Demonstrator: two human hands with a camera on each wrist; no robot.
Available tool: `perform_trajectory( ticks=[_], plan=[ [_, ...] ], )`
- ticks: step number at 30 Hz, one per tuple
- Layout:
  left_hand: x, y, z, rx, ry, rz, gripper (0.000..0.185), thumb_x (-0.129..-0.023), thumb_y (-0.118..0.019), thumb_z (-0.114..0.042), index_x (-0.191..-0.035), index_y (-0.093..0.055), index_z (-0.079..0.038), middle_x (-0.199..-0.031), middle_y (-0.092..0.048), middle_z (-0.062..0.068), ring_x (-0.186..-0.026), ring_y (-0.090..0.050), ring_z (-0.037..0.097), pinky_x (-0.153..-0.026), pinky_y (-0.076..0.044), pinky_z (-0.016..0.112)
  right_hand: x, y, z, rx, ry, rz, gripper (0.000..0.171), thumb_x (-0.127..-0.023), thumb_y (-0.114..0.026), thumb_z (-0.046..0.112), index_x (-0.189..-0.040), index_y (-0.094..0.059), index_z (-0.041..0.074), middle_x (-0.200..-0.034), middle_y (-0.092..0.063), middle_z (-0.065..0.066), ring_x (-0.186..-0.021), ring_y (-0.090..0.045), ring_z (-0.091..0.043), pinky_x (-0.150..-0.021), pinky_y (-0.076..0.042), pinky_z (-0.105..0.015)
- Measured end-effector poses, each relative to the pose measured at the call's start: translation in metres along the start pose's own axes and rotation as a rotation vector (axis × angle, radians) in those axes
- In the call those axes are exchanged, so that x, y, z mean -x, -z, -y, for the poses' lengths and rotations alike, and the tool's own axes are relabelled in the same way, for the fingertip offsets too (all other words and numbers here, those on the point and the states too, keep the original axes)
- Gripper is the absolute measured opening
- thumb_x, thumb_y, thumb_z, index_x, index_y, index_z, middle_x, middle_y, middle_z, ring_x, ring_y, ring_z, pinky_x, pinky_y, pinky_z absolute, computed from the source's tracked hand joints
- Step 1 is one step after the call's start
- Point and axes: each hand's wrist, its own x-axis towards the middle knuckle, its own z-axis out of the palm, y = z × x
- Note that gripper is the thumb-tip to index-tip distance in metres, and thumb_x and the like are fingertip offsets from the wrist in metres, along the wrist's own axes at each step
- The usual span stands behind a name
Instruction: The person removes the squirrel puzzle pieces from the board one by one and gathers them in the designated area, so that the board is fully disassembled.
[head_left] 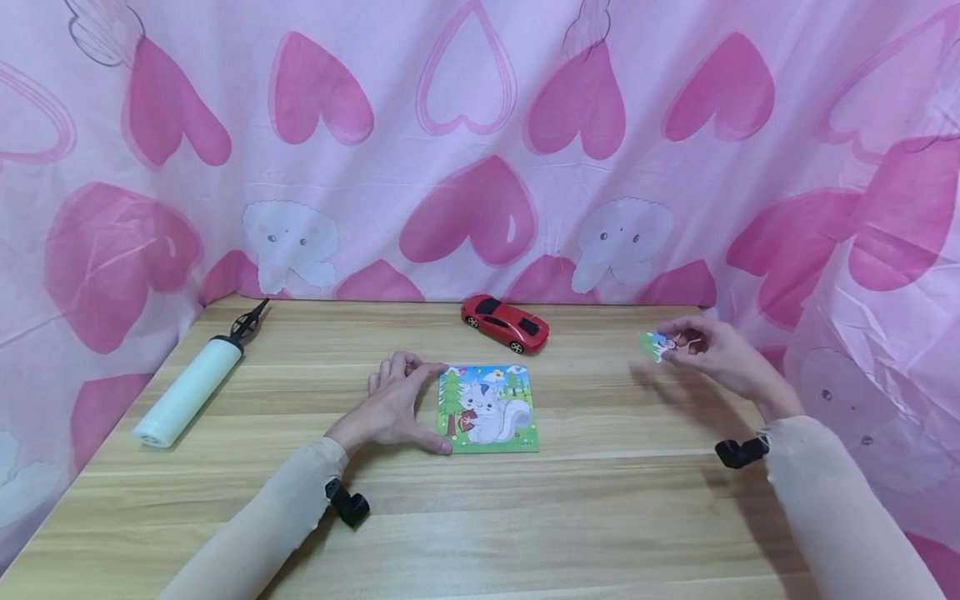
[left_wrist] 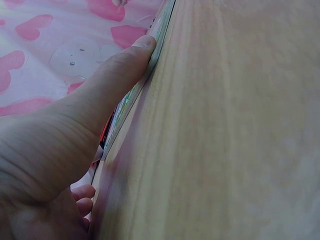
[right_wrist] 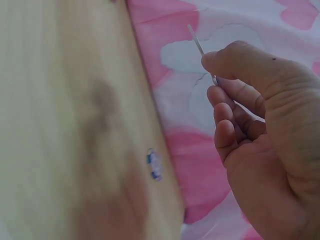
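Observation:
A square picture board (head_left: 491, 417) with a grey-white squirrel printed on it lies flat on the table. My left hand (head_left: 393, 404) holds it at the left side, index fingertip at the upper corner and thumb at the lower one. Seen from the left wrist, the thumb (left_wrist: 120, 65) presses along the edge of the thin board. Off to the right, my right hand (head_left: 716, 358) pinches a small puzzle piece (head_left: 656, 344) printed in green, blue and white, raised over the table. The right wrist view shows this piece (right_wrist: 195, 39) edge-on between thumb and fingers.
A red toy car (head_left: 504, 323) stands behind the board. At the left lies a pale green hand pump (head_left: 191, 392) with a black tip. A small blue-and-white item (right_wrist: 154, 164) lies near the table's edge. Pink heart-print curtains hang around the wooden table (head_left: 570, 517).

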Motion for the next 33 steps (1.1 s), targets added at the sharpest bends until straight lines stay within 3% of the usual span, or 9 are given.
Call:
perform_trajectory(
  ticks=[8,12,16,25,33],
  plan=[
    [-0.003,-0.001,0.001,-0.005,0.003,0.008,0.133,-0.060,-0.103,-0.072,-0.170,-0.046,-0.024,-0.153,-0.038,0.014,-0.133,-0.034,0.033,-0.101,-0.030,0.045,0.007,-0.019,-0.025,-0.077,-0.002,0.066,0.039,-0.101,-0.082,0.006,-0.136,-0.071,-0.004,-0.117,-0.074,-0.018,-0.095,-0.066,-0.013,-0.080,-0.057,-0.024],
    [-0.003,-0.001,0.000,-0.012,0.012,0.013,0.133,-0.060,-0.102,-0.073,-0.171,-0.046,-0.025,-0.155,-0.037,0.013,-0.134,-0.033,0.033,-0.102,-0.030,0.045,0.010,-0.025,-0.035,-0.031,0.008,0.068,0.036,-0.098,-0.084,0.005,-0.132,-0.074,-0.002,-0.107,-0.071,-0.013,-0.091,-0.063,-0.014,-0.078,-0.054,-0.023],
    [-0.003,-0.002,0.000,-0.011,0.016,0.013,0.133,-0.060,-0.102,-0.073,-0.170,-0.046,-0.026,-0.156,-0.037,0.013,-0.136,-0.033,0.034,-0.103,-0.029,0.047,0.012,-0.029,-0.043,0.011,-0.015,0.088,0.040,-0.098,-0.085,0.009,-0.134,-0.073,0.000,-0.108,-0.071,-0.010,-0.095,-0.065,-0.014,-0.081,-0.053,-0.022],
    [-0.003,-0.001,0.000,-0.011,0.011,0.013,0.134,-0.060,-0.102,-0.073,-0.171,-0.045,-0.026,-0.156,-0.037,0.014,-0.136,-0.032,0.034,-0.104,-0.029,0.047,0.014,-0.035,-0.046,0.061,-0.042,0.110,0.040,-0.101,-0.084,0.015,-0.137,-0.072,0.004,-0.122,-0.070,-0.015,-0.105,-0.060,-0.024,-0.090,-0.047,-0.023],
    [-0.002,0.000,0.001,-0.013,0.017,0.010,0.134,-0.059,-0.103,-0.072,-0.171,-0.045,-0.025,-0.156,-0.037,0.014,-0.134,-0.033,0.034,-0.102,-0.029,0.046,0.010,-0.038,-0.046,0.055,0.008,0.106,0.035,-0.101,-0.083,0.010,-0.133,-0.073,0.002,-0.119,-0.070,-0.013,-0.104,-0.059,-0.021,-0.090,-0.048,-0.024]
  ],
)
